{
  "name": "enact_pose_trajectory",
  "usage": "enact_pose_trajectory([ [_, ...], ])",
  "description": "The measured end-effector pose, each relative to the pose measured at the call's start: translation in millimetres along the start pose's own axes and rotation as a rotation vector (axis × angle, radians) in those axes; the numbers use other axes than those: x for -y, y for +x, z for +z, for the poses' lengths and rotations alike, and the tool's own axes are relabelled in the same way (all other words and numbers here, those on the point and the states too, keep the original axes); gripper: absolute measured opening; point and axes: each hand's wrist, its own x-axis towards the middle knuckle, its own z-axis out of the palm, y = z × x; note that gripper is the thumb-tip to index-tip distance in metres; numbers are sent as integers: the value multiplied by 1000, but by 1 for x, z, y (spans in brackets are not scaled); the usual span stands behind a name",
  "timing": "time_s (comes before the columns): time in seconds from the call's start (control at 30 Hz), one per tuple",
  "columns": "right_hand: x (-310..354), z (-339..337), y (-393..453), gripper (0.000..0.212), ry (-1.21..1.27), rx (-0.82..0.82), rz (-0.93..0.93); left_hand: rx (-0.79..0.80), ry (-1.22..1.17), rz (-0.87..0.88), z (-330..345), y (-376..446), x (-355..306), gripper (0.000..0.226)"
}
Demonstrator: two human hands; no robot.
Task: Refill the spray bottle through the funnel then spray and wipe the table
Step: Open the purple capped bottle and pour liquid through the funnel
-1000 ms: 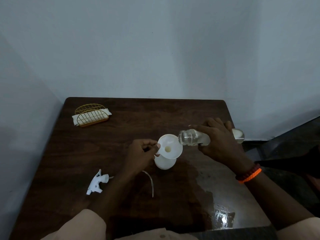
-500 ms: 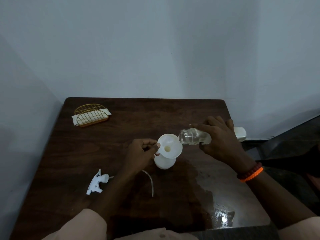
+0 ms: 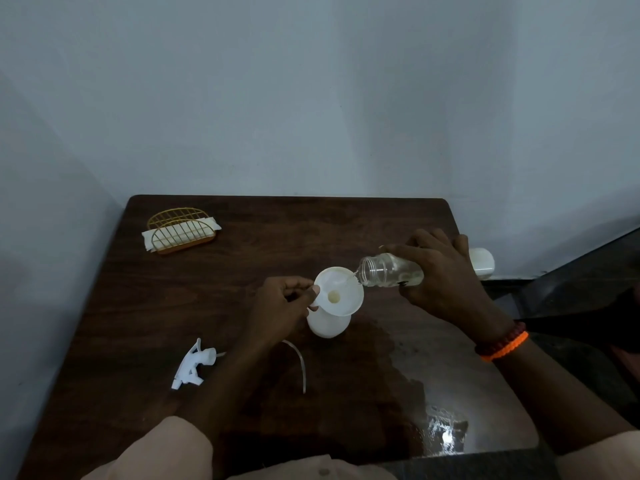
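A white spray bottle (image 3: pixel 327 325) stands mid-table with a white funnel (image 3: pixel 341 289) seated in its neck. My left hand (image 3: pixel 282 306) pinches the funnel's left rim. My right hand (image 3: pixel 440 275) holds a clear refill bottle (image 3: pixel 388 270) tipped nearly flat, its open mouth over the funnel's right edge, a thin stream running in. The white trigger head (image 3: pixel 194 363) with its dip tube (image 3: pixel 299 362) lies on the table near my left forearm.
A gold wire holder with white napkins (image 3: pixel 181 230) sits at the back left of the dark wooden table (image 3: pixel 263 233). A wet, shiny patch (image 3: pixel 440 420) covers the table's front right. Walls close in at the back and left.
The refill bottle has tipped further, its base rising a little, and liquid now runs into the funnel. My left hand has stayed on the funnel rim.
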Motion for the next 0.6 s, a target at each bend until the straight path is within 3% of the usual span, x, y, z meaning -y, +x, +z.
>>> enact_pose_trajectory([
  [0.6, -1, -5, -1, 65, -12, -16, -12, -2, -15, -7, 2, 0, 2, 14],
])
